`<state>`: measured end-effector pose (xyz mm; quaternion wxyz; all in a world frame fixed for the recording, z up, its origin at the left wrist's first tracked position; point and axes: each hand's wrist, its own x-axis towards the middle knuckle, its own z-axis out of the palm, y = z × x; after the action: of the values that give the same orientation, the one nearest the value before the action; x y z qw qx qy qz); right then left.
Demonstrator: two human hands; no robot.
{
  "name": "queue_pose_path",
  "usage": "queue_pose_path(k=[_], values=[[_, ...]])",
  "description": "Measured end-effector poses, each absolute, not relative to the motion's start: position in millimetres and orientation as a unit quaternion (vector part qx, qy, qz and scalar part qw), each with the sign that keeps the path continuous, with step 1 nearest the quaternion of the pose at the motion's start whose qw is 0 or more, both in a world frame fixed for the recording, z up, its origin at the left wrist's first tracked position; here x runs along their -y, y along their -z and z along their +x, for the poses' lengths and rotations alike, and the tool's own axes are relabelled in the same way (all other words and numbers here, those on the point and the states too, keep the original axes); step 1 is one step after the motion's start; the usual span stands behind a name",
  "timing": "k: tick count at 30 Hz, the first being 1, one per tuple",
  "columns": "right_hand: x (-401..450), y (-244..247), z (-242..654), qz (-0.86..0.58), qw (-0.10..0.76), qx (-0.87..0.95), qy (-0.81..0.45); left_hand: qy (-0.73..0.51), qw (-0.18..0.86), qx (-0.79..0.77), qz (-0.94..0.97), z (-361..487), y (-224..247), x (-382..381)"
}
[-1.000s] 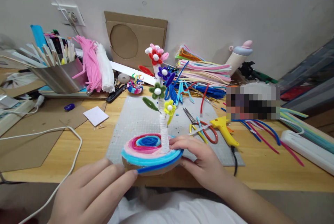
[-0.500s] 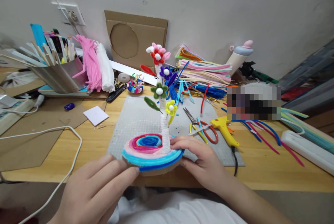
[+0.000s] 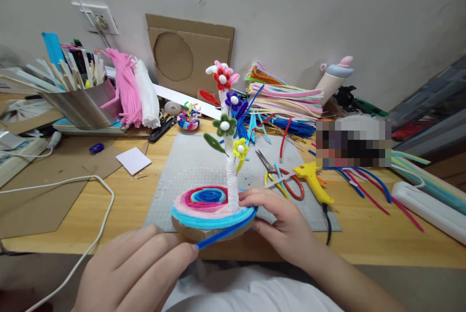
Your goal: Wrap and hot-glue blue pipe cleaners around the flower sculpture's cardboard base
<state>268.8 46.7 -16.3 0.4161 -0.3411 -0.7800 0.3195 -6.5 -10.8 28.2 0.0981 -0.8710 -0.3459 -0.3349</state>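
Note:
A round cardboard base (image 3: 185,228) is topped with coiled pipe cleaners in blue, red, pink and light blue. From it rises a white wrapped stem (image 3: 231,181) bearing red, purple, green and yellow pipe-cleaner flowers. My right hand (image 3: 282,222) grips the base's right edge, thumb below and fingers on top. Between the thumb and fingers of my left hand (image 3: 141,266) is the end of a dark blue pipe cleaner (image 3: 223,237). This strip runs along the base's front right edge to my right fingers, and its left end stands off the rim.
Behind the base lies a grey cutting mat (image 3: 171,169) with red-handled scissors (image 3: 293,188) and a yellow glue gun (image 3: 313,183). Bundles of pipe cleaners (image 3: 286,98) are piled by the wall. A metal bin of sticks (image 3: 82,106) stands left. A white cable (image 3: 109,205) crosses the left side.
My left hand has drawn the dark blue pipe cleaner's end down and away from the base's front rim, baring the cardboard side. The flowered stem has shifted slightly right.

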Motion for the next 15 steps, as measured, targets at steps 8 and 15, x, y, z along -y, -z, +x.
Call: queue_pose_path(k=[8, 15], values=[[-45.3, 16.7, 268.9, -0.337, 0.414, 0.782, -0.322, 0.349, 0.046, 0.343, -0.871, -8.9, -25.0, -0.1], [-46.3, 17.1, 268.9, -0.338, 0.41, 0.785, -0.319, 0.314, 0.028, 0.35, -0.882, -12.3, -20.6, -0.6]])
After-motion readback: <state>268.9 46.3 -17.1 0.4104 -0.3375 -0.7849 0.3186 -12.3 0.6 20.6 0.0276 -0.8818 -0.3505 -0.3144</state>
